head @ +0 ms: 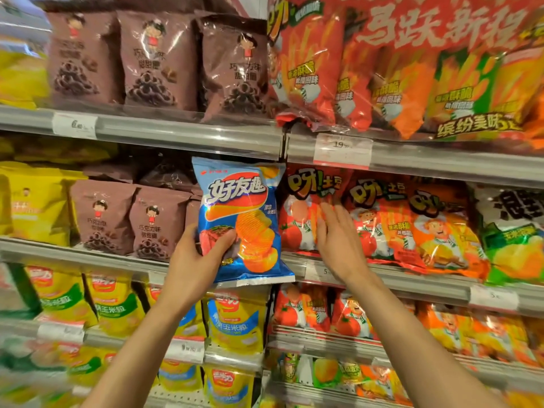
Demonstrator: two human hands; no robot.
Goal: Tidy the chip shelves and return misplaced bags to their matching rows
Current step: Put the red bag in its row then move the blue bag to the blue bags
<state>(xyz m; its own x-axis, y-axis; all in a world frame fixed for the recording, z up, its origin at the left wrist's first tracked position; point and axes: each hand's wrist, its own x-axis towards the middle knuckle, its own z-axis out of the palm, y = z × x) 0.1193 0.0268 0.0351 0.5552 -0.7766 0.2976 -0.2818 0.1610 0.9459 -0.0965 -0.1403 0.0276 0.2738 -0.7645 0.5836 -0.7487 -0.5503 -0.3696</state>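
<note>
Supermarket shelving fills your head view, with grey shelf rails point(188, 136) running across and white price tags point(342, 150) clipped to them. On the top shelf stand brown chocolate snack bags point(156, 60) to the left and red potato stick bags point(312, 69) to the right. On the middle shelf, yellow bags point(35, 204) sit far left, more brown bags beside them, then red tomato bags point(297, 213), orange bags point(435, 228) and a green bag point(515, 242) at the far right. Lower shelves hold yellow corn snack bags point(235, 319) on the left and more red and orange bags on the right.

Your left hand point(200, 254) holds a blue chip bag point(244, 219) in front of the middle shelf, just where the brown row meets the red row. Its thumb curls over the bag's front lower left, with the fingers hidden behind it. The bag stands upright, long axis vertical, printed front facing you, top edge just under the upper rail and leaning slightly left.

Your right hand point(338, 234) is spread flat, fingers straight and pointing up, lying against the front of a red tomato bag just right of the blue one
</note>
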